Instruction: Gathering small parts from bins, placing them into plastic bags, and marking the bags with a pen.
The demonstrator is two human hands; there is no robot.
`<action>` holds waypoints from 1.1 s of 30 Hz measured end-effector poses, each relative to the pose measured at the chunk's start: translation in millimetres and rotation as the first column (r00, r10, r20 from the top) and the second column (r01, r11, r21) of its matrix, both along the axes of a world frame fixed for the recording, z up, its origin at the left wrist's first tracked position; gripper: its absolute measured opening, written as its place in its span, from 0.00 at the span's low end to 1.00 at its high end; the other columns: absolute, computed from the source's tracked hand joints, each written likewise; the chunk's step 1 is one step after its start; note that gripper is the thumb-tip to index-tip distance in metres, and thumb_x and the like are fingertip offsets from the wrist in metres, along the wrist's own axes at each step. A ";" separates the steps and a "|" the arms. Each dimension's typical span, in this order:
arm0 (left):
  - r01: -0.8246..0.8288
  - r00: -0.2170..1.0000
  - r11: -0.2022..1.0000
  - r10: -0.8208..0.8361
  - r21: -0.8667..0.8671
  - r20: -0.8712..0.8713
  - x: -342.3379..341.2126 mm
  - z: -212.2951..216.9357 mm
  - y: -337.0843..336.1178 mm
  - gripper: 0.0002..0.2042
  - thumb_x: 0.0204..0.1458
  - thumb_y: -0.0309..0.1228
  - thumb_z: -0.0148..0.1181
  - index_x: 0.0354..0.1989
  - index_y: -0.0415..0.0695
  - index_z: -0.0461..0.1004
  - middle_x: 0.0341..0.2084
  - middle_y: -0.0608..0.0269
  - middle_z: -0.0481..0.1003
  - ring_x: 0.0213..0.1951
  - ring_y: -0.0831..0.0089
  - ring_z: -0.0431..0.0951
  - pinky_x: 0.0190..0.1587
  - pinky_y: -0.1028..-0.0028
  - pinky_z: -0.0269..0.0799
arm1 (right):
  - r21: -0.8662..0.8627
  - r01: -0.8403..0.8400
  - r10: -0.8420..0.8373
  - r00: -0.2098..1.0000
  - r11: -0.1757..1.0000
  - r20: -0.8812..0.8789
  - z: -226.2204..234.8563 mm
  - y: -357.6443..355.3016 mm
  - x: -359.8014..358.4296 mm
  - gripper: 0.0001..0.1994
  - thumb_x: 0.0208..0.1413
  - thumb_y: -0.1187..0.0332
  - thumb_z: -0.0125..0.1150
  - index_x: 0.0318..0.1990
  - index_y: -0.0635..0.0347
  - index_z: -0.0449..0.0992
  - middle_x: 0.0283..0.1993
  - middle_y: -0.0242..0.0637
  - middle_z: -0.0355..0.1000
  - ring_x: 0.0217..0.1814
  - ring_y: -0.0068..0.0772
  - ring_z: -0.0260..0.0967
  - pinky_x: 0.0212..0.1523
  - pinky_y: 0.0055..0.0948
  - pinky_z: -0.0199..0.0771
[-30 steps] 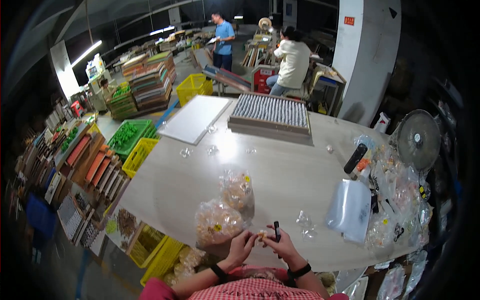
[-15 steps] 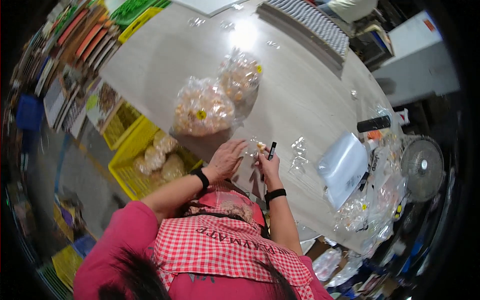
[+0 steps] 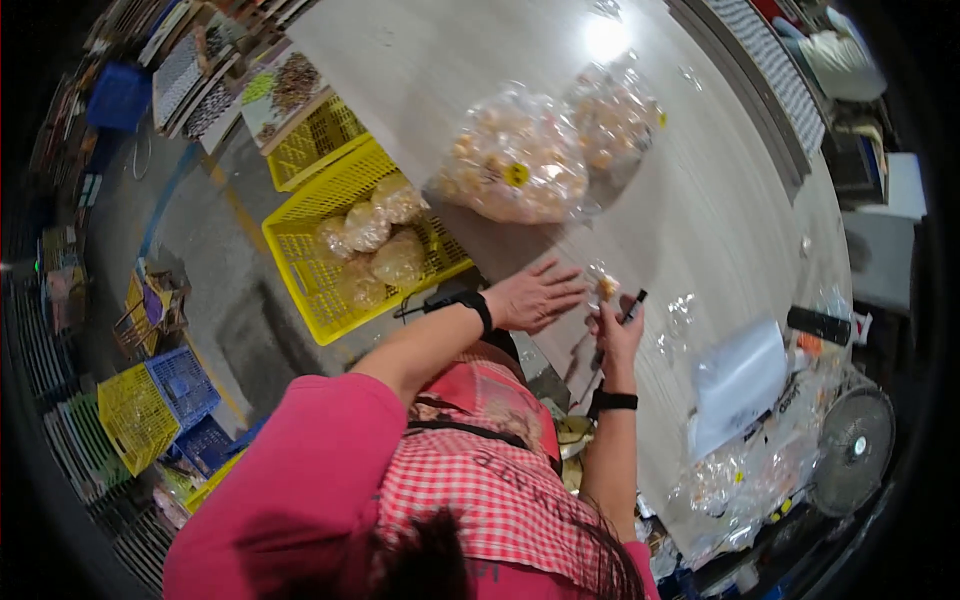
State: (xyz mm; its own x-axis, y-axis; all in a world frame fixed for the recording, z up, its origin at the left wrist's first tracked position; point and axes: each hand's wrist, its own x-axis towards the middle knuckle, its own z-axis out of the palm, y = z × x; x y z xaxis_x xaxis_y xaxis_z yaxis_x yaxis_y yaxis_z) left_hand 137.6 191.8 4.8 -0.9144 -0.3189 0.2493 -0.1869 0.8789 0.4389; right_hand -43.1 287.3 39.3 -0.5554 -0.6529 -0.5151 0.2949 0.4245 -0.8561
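Observation:
My left hand (image 3: 540,297) is open over the table's near edge, its fingers spread and nothing in them. Just right of it, my right hand (image 3: 618,338) is closed around a black marker (image 3: 634,306) that sticks up past the fingers. At that hand's fingertips is a small clear plastic bag (image 3: 605,285) with a few orange-tan pieces in it. Beyond both hands stand a large clear bag (image 3: 515,155) of similar pieces, with a yellow round sticker, and a second filled bag (image 3: 612,115) touching its right side.
A yellow crate (image 3: 300,290) with several filled bags stands left of the table (image 3: 690,235). Loose clear wrappers (image 3: 680,320) lie right of my hands. Farther right are a white plastic sheet (image 3: 738,385), a black cylinder (image 3: 819,325), heaped packaging and a fan (image 3: 857,445).
The view has swung, so the table and bags sit farther right and more of the yellow crate shows. My left hand's fingers have spread. The right hand keeps the marker.

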 end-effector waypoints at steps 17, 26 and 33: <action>0.096 0.987 0.994 -0.101 -0.047 -0.128 0.4 -19.5 -14.1 0.21 0.50 0.37 0.50 0.54 0.47 0.67 0.57 0.64 0.62 0.66 0.63 0.50 0.66 0.50 0.40 | 0.253 0.048 -0.028 0.996 0.966 -0.081 6.6 -2.7 10.8 0.17 0.50 0.77 0.57 0.45 0.57 0.58 0.26 0.38 0.70 0.16 0.24 0.64 0.11 0.17 0.53; 0.125 0.992 0.990 -0.127 0.069 0.018 5.5 -9.2 -23.1 0.24 0.49 0.39 0.51 0.57 0.51 0.65 0.64 0.66 0.57 0.68 0.64 0.47 0.67 0.49 0.31 | 0.127 -0.005 0.030 0.979 0.992 -0.200 -3.6 -1.0 16.2 0.15 0.52 0.79 0.57 0.43 0.57 0.59 0.23 0.36 0.69 0.19 0.25 0.69 0.14 0.21 0.63; 0.131 0.991 0.990 -0.131 0.048 0.005 4.8 -1.1 -26.1 0.21 0.49 0.40 0.52 0.53 0.52 0.68 0.61 0.64 0.60 0.68 0.62 0.49 0.67 0.49 0.33 | 0.232 0.024 0.070 0.918 0.972 -0.390 -6.0 4.6 11.0 0.18 0.49 0.76 0.59 0.46 0.60 0.61 0.24 0.35 0.70 0.20 0.24 0.69 0.17 0.22 0.65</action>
State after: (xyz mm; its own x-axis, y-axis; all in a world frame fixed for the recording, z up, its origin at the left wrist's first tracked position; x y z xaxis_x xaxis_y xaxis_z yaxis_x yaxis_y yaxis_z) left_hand 142.4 165.7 3.7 -0.9510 -0.2073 0.2293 -0.0749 0.8742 0.4797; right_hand -32.1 291.9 33.3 -0.7292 -0.5595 -0.3940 -0.0575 0.6238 -0.7795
